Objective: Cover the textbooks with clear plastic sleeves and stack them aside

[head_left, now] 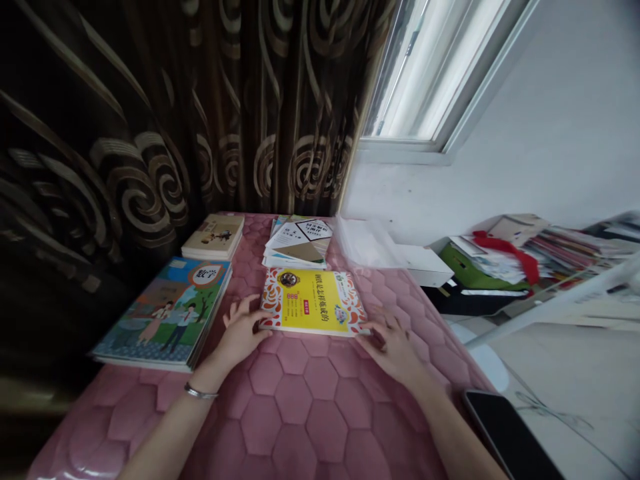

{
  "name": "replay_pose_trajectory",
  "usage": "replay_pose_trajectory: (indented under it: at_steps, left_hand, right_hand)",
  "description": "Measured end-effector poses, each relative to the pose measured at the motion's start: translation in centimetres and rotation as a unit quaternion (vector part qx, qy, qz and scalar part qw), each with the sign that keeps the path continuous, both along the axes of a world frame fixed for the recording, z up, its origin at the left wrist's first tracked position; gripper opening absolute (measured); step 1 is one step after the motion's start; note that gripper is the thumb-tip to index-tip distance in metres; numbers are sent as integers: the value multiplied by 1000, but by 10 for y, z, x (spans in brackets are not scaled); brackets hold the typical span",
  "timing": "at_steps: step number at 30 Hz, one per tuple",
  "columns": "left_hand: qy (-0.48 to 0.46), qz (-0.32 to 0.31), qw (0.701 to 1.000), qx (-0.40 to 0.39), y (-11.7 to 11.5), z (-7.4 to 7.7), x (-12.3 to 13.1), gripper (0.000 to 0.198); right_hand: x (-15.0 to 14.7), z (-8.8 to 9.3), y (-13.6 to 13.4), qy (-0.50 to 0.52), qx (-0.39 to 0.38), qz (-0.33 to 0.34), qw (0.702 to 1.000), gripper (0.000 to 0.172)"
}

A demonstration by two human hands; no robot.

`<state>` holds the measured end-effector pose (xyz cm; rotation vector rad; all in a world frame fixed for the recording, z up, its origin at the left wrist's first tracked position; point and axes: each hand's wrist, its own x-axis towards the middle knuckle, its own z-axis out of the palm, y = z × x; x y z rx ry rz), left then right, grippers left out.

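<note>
A yellow paperback book (305, 301) with red-and-white patterned ends lies face up in front of me, its cover print turned sideways. My left hand (243, 331) grips its left end, thumb at the near corner and index finger on the edge, the other fingers curled beside it. At the opposite end, my right hand (393, 343) has its thumb and fingers at the near right corner, slightly blurred. Just beyond the book is a loose pile of white booklets (300, 241). A stack of textbooks (167, 313) with an illustrated blue-green cover lies left of my left hand.
Smaller tan books (214, 237) are stacked at the back left. Clear plastic sheeting (367, 243) and a white box (425, 263) sit at the back right. A dark phone or tablet (510, 433) lies near my right forearm. Pink padded hexagon cloth (295, 400) covers the table.
</note>
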<state>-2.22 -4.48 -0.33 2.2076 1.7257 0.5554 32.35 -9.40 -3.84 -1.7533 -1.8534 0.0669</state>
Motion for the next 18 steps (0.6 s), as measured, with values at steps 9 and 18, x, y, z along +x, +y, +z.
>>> replay_pose_trajectory:
  at_steps: [9,18]
  left_hand:
    - [19,-68,996,53,4,1,58,14]
    - [26,-52,997,58,1,1,36,12]
  right_hand:
    - [-98,20,20,-93,35,73,992,24]
    - [-89,12,19,-66,18,39,997,11]
